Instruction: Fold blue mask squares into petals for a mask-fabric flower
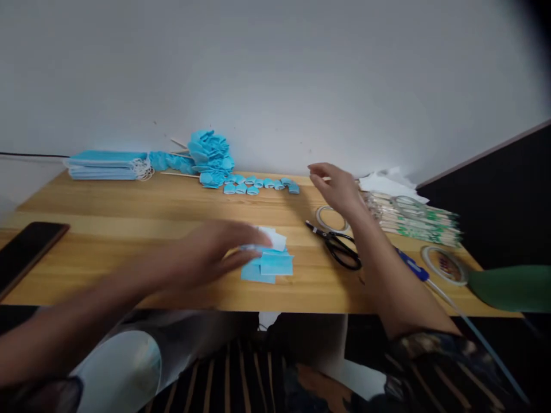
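My left hand [228,244], smeared by motion, has its thumb and fingers closed around a small white-and-blue cut piece of mask fabric [278,240]. Right under it lie several flat light-blue squares [276,265] of the same fabric, loosely overlapping. My right hand [334,184] hovers over the back of the table, fingers stretched out and nothing visible in them. To its left, a double row of small folded blue pieces [253,183] lies on the wood. Below the right hand are a tape roll [332,219] and black-handled scissors [340,246], partly behind my forearm.
Stacked blue face masks [107,165] and a bunch of blue fabric flowers [210,158] on sticks stand along the wall. A phone [30,252] lies at left. At right are packaged sticks [424,221], another tape roll [445,265], a blue-handled tool [412,264] and a green object [512,287].
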Available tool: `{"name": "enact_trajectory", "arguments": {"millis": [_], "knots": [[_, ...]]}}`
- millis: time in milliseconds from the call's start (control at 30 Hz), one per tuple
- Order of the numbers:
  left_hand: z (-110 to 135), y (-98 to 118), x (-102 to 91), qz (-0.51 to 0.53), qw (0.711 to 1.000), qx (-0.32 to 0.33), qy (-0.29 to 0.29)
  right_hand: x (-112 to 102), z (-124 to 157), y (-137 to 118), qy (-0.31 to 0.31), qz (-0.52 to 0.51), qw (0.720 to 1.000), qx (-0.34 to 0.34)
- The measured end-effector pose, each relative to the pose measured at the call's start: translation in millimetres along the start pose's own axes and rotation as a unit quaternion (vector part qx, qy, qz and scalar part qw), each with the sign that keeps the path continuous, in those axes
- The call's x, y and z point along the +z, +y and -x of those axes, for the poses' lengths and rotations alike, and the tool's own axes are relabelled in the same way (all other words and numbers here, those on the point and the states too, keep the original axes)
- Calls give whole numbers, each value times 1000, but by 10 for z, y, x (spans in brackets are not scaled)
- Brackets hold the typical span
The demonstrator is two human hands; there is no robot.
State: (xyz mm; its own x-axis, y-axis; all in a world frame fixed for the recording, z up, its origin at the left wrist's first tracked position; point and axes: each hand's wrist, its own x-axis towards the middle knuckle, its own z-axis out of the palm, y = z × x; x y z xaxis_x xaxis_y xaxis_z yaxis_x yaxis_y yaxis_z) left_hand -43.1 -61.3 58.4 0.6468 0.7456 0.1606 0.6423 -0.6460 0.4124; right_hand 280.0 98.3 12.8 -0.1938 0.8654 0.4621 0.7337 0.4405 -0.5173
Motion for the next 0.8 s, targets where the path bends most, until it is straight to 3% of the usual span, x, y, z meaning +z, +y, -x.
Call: {"name": "enact_trajectory", "arguments": {"millis": [67,133,233,433,600,700,800], "knots": [[-658,-203,185,-33,999,9,3,193,-331,28,-52,61,996,23],[-1164,-439,426,-93,995,0,33,333,-327,28,-92,102,990,21],[-1556,-722,729,-148,987,-27,52,461,-150,6,-128,145,981,-8],[-1693,-944,939,-185,981,-38,38,556,-136,-20,-171,216,960,-46],[-1712,-1098,1051,-180,981,-40,58,561,-100,40,-217,231,948,-35],[-1683,-1153,1067,-166,984,-31,64,482,-69,47,-205,208,956,-20],[-1655,-1134,1044,-148,985,-31,88,374,-67,31,-156,189,970,4]]}}
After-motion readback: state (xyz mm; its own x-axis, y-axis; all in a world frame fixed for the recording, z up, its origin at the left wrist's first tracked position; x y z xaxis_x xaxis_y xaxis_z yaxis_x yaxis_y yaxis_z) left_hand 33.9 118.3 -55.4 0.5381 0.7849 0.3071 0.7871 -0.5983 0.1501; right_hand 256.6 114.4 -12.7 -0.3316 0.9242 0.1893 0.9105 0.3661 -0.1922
